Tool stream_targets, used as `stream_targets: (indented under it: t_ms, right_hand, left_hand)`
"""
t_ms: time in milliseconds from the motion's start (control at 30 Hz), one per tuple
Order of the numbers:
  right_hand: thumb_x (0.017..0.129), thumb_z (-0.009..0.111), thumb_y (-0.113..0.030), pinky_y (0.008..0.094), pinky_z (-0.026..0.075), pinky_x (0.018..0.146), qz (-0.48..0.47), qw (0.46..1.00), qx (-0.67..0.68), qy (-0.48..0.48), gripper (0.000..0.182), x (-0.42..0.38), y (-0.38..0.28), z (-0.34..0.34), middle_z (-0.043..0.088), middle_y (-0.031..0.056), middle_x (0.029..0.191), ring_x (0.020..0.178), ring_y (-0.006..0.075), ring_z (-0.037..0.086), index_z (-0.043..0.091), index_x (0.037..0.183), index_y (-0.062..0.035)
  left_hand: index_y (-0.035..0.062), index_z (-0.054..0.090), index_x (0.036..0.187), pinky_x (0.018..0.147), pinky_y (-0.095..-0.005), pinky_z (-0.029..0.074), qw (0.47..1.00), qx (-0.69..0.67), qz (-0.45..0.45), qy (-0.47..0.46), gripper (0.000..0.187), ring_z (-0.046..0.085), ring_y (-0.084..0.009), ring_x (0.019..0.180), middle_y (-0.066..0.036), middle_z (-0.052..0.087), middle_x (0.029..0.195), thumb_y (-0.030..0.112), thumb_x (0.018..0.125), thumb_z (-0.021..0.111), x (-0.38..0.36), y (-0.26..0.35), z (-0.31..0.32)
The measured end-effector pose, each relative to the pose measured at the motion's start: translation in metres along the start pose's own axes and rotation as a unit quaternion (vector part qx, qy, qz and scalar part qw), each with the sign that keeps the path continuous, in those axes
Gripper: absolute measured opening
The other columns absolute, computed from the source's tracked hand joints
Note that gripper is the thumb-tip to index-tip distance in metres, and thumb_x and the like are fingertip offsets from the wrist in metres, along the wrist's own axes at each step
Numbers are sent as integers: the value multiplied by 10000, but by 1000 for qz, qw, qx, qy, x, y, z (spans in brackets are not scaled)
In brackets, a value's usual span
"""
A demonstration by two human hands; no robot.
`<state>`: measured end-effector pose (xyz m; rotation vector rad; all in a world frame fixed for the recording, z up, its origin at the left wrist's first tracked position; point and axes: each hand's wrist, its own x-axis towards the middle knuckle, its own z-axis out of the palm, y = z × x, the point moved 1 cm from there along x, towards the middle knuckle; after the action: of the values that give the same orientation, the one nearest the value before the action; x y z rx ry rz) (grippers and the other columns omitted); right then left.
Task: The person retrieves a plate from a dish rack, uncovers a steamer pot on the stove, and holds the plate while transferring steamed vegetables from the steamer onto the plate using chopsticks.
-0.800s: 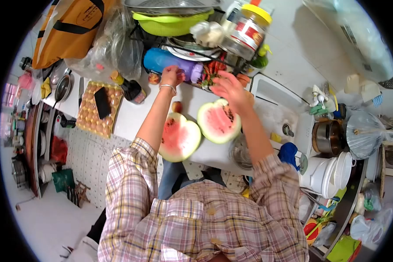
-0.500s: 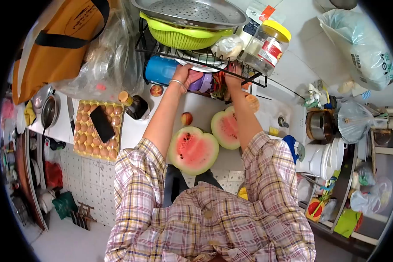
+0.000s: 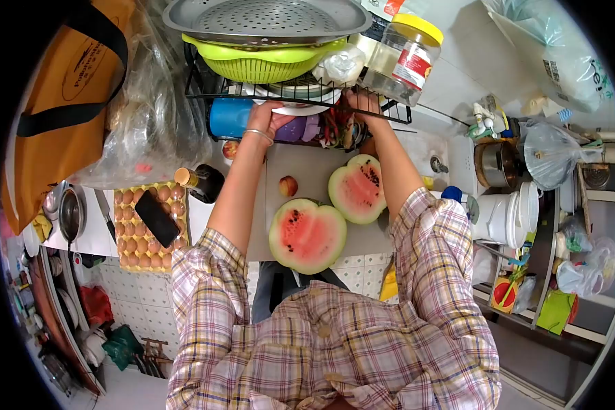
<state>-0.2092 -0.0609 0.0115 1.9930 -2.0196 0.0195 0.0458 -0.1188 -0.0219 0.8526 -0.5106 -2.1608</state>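
My left hand (image 3: 272, 121), with a bracelet at its wrist, is closed around the left edge of a white plate (image 3: 301, 111) under the top shelf of a black wire rack (image 3: 219, 91). At the plate's right edge my right hand (image 3: 364, 106) is closed too, its fingers partly hidden by the wires. Below the plate, a blue container (image 3: 229, 119), a purple item (image 3: 292, 130) and dried red chillies (image 3: 336, 127) sit in the lower rack. Two cut watermelon halves (image 3: 309, 239) (image 3: 357, 190) lie face up on the counter between my forearms, near a peach (image 3: 288, 185).
A metal strainer tray (image 3: 266, 19), green basket (image 3: 266, 65) and yellow-lidded jar (image 3: 404, 61) stand on the rack. To the left are an egg tray (image 3: 133, 239) with a phone (image 3: 157, 219) on it, a dark bottle (image 3: 207, 183), a knife (image 3: 104, 210) and an orange bag (image 3: 68, 89).
My view has shifted, so the rack and both hands appear higher and further left. Both hands remain at the plate's edges, and the right watermelon half is less covered by my arm.
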Motion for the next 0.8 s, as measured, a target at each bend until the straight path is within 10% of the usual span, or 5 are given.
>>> stream_targets:
  t_ms: [167,300,333,367,800]
  right_hand:
    - [826,505,-153,405,491,707,8,999,26,31,235,-10,-2,-7,608,146,880,792,282,600,536,1032,-43]
    - [848,523,-170,412,478,658,-63,932,-15,357,186,-33,-37,-35,593,180,847,784,305,578,577,907,-1]
    - [866,516,-179,404,477,624,144,913,333,189,178,-42,-53,-69,586,166,853,776,290,585,577,880,-12]
    - [884,508,-188,397,476,590,323,719,616,-18,182,-49,-65,-82,578,152,860,767,275,592,577,854,-23]
    - [902,493,-111,266,569,642,267,395,852,-217,220,-125,-113,-148,628,96,937,751,187,658,437,1107,-55]
  left_hand:
    - [-78,460,1108,622,-337,596,996,62,64,16,358,655,-277,776,-184,596,1003,17,765,497,-63,15,17]
    - [-54,441,1138,628,-330,606,997,50,55,33,335,654,-251,826,-162,596,1009,8,810,474,-100,9,13]
    - [-53,453,1125,618,-322,606,997,47,54,31,326,656,-242,815,-157,600,1000,10,807,482,-108,4,6]
    - [-52,465,1113,607,-314,606,997,44,54,30,317,658,-234,804,-153,604,991,12,804,490,-113,-2,-4]
    - [-23,476,1126,577,-306,585,990,65,97,76,300,654,-211,770,-130,621,937,14,830,509,-214,-29,-23]
